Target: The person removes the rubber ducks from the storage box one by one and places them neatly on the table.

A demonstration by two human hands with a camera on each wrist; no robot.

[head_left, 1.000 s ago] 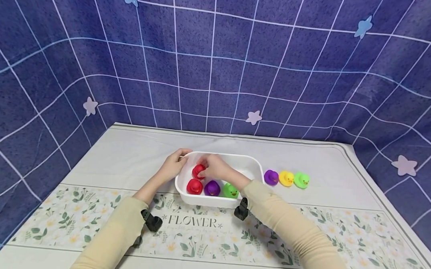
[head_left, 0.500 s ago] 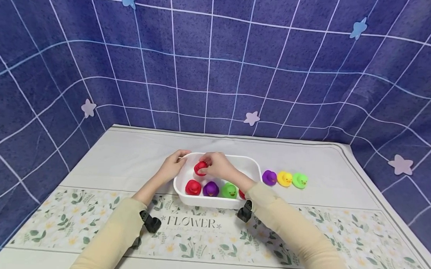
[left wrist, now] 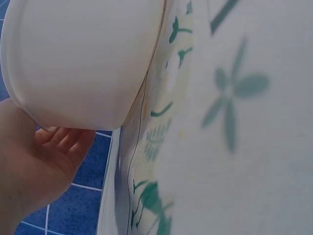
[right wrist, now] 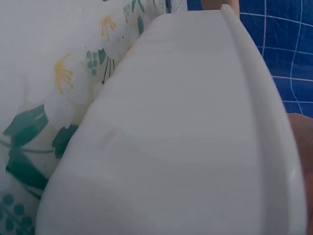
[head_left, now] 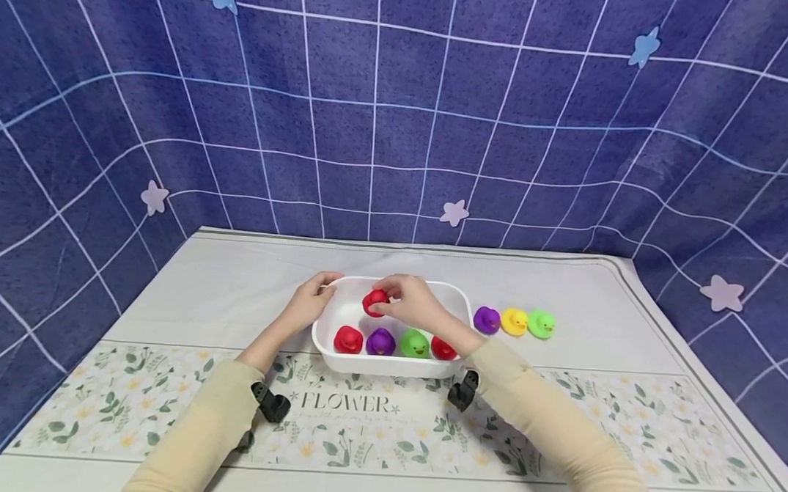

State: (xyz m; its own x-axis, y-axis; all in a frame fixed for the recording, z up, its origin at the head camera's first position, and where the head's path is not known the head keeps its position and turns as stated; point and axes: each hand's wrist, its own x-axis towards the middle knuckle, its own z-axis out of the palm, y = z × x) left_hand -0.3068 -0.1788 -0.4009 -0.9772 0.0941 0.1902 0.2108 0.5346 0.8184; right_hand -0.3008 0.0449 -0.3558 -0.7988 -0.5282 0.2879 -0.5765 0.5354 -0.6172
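A blue backdrop (head_left: 405, 151) with pale grid lines and stars hung behind the desk (head_left: 234, 268), whose white cover bore a flowered band (head_left: 182, 413) with the word FLOWER. In the head view, the white box (head_left: 392, 366) sat near the middle of the desk. The left hand (head_left: 308, 301) held it at its 10 o'clock corner, thumb by the rim, fingers bent round the outside. The right hand (head_left: 413, 305) reached inside over the 2 o'clock part, finger and thumb closed in a pinch on the red duck (head_left: 375, 302), at 11 o'clock within the box; whether this duck touched the box floor I could not tell. Along the box's 6 o'clock side, from 8 to 4 o'clock, sat a second red duck (head_left: 348, 339), a purple duck (head_left: 380, 341), a green duck (head_left: 415, 343) and a third red duck (head_left: 442, 348). Outside, at 3 o'clock, another purple duck (head_left: 487, 320), a yellow duck (head_left: 515, 322) and another green duck (head_left: 541, 324) stood in a row.

In the left wrist view, the left hand lay at 8 o'clock, bent fingers against the box wall.

In the right wrist view, the box wall filled the middle; the right hand showed only as a dim strip at 4 o'clock, its fingers hidden.
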